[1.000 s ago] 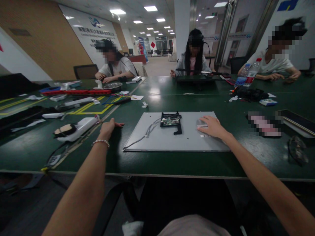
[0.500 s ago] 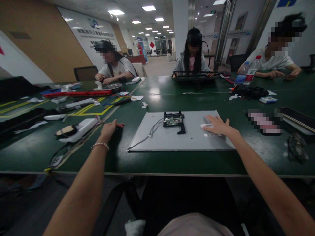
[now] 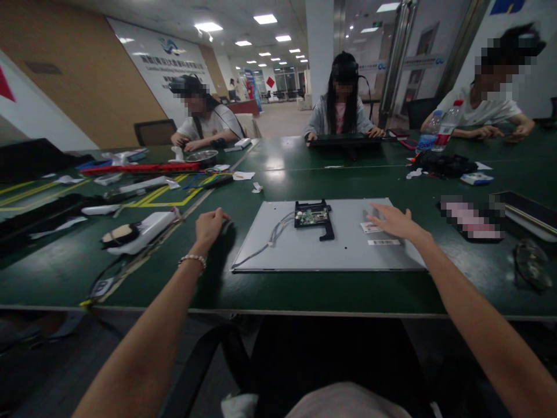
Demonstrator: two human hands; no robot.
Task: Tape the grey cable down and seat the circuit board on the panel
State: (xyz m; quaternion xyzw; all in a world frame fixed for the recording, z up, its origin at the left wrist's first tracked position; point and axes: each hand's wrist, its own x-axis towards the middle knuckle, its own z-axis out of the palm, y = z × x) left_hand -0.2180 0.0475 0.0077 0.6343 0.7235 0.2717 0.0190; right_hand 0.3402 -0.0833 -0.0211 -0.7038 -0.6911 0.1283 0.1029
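Observation:
A flat grey display panel (image 3: 287, 249) lies on the green table, its back face up. Mounted near its far edge is a small green circuit board (image 3: 312, 216) in a black bracket (image 3: 329, 229). A grey cable (image 3: 266, 245) runs from the board to the panel's near left corner. My right hand (image 3: 394, 220) is over the panel's right part, fingers spread, beside a white label (image 3: 369, 228) and a barcode sticker (image 3: 383, 242). Left of the panel, apart from it, is my left hand (image 3: 209, 226), loosely curled with thumb and a fingertip apart; no object shows in it.
To the left lie a white device with a strap (image 3: 143, 232), a red strip (image 3: 143, 168) and loose wires. Two bottles (image 3: 446, 128), a phone (image 3: 470, 217) and a clear object (image 3: 531, 264) are on the right. Three people sit across the table (image 3: 278, 290).
My left hand has moved right, nearer the panel, with its fingers more curled. My right hand's fingers have shifted, showing more of the label. The co-worker opposite has lowered a dark frame.

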